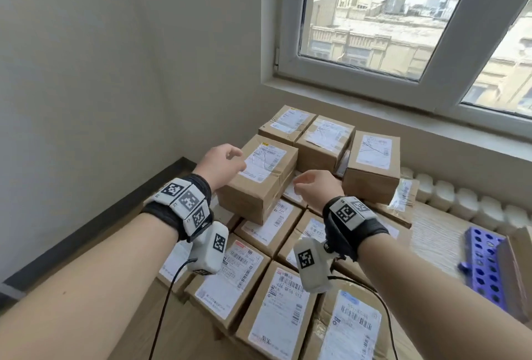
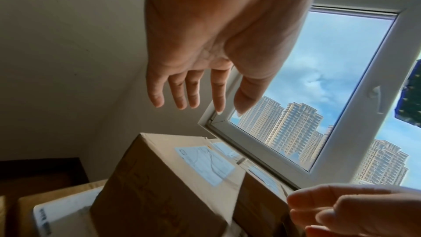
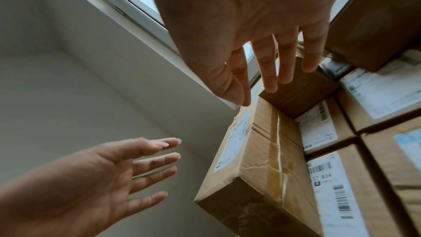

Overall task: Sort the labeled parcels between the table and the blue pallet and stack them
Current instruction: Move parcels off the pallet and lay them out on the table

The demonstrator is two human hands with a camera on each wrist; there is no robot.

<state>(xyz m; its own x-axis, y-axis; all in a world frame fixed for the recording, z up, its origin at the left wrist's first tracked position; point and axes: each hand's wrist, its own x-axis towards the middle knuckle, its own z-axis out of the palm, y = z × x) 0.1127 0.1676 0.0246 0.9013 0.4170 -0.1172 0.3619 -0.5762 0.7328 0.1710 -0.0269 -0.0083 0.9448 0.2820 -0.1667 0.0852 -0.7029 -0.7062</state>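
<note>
Beside the window (image 1: pixel 374 28), I held my left hand (image 1: pixel 221 165) and right hand (image 1: pixel 315 187) slack-fingered, grasping nothing, flanking a taped, creased cardboard parcel (image 1: pixel 256 181) with a glossy label, atop flat rows of boxes (image 1: pixel 259 287).

Labeled brown parcels (image 1: pixel 259 178), stacked two-high

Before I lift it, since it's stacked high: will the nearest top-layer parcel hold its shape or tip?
The nearest top-layer parcel looks like stiff taped cardboard, so it probably keeps its shape. Its near end seems to overhang the lower parcels, so a push could tip it. Weight cannot be judged.
</note>
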